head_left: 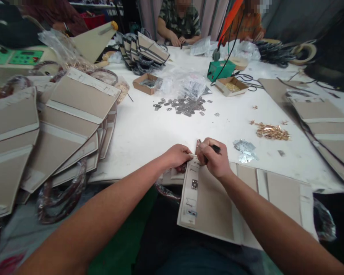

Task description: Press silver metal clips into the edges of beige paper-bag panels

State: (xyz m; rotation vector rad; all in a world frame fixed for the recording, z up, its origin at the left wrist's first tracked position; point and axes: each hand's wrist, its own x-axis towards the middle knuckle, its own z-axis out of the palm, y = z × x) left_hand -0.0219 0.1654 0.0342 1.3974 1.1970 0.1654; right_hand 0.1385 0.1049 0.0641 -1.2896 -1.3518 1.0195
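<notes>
A beige bag panel (215,202) with white strips lies partly on the table edge and partly over my lap. Along its left end sit a dark metal plate (194,184) and a shiny metal piece (191,213). My left hand (179,156) pinches the panel's upper left corner. My right hand (213,156) is closed round a black-handled tool (216,149), close beside the left fingertips; the tool's working end is hidden. A copper-coloured piece (198,143) shows just beyond the right fingers. Below the left hand hangs a plastic-wrapped brown bag handle (166,191).
Stacked panels (71,103) fill the left; more panels (326,122) lie right. Small grey plates (187,106), silver plates (244,150) and gold-coloured fasteners (272,131) lie loose on the white table (149,133). Behind stand a green box (220,70) and small cartons (231,86). Several people sit opposite.
</notes>
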